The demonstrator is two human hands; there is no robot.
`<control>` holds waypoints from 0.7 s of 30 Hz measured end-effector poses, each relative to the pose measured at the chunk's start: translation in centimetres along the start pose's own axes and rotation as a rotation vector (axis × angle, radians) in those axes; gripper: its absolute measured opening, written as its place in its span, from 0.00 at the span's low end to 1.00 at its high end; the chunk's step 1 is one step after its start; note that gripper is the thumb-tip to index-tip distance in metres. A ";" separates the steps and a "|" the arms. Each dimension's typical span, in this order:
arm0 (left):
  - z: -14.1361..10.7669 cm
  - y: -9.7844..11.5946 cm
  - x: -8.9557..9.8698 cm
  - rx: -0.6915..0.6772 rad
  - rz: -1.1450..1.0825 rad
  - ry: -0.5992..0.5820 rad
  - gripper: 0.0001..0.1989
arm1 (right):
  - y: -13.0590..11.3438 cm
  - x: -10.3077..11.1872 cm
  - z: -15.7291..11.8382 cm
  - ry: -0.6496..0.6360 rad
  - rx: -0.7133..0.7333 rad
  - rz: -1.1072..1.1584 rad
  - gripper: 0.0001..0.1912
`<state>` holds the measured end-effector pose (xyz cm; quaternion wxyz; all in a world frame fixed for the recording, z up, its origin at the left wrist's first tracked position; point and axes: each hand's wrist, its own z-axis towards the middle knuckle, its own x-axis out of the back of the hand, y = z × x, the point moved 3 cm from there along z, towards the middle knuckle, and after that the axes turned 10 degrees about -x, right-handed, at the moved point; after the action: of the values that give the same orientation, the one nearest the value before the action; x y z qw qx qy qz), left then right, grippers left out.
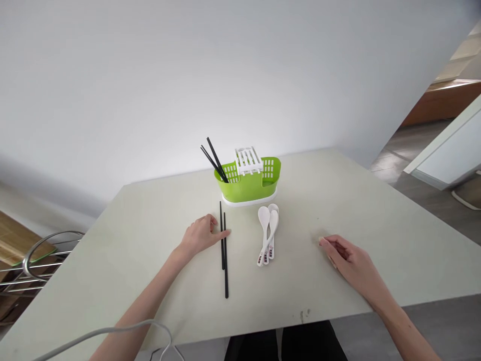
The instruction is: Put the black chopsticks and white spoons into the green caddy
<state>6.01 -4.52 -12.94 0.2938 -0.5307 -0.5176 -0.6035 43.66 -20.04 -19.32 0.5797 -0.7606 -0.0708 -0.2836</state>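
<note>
Left hand point(201, 233) over two black chopsticks point(226, 276) in front of the green basket point(244, 191)

The green basket stands on the pale counter point(300, 286), close to the wall point(188, 75) behind it, on a white base point(250, 202) and with a slotted white rack point(248, 161) across its middle. More black chopsticks point(212, 150) stand in the basket's left end, leaning out to the left.

The two loose chopsticks lie nearly parallel on the counter in front of the basket's left end, the right-hand one reaching farther from the basket. The left hand comes in from the left of the basket's front. Its grip is open: the thumb is spread away from the curled fingers and crosses above both sticks. Whether it touches them, I cannot tell.

Three white spoons point(264, 220) lie overlapping in front of the basket, right of its middle, bowls towards it and marked handles pointing away.

The right hand point(349, 260) is well to the right of the basket and nearer the person, above the counter. Its fingers are curled in towards the thumb; whether that grip is fully closed, I cannot tell.

Far to the basket's left is a metal wire rack point(37, 268); a grey cable point(101, 331) crosses in front, on that same side.
</note>
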 end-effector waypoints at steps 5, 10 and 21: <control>-1.4 1.5 0.4 0.033 0.156 -0.074 0.10 | 0.3 -0.1 0.0 -0.012 -0.047 0.003 0.27; -2.5 2.3 0.8 0.048 0.410 -0.135 0.08 | 0.6 -0.1 0.0 -0.020 -0.066 0.010 0.26; -4.2 2.3 5.1 -0.079 -0.025 -0.137 0.08 | 0.5 0.0 0.1 0.012 -0.004 0.009 0.25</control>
<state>5.38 -8.10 -7.01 0.2288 -0.5756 -0.5187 -0.5893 43.86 -20.13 -19.72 0.5798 -0.7604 -0.0632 -0.2857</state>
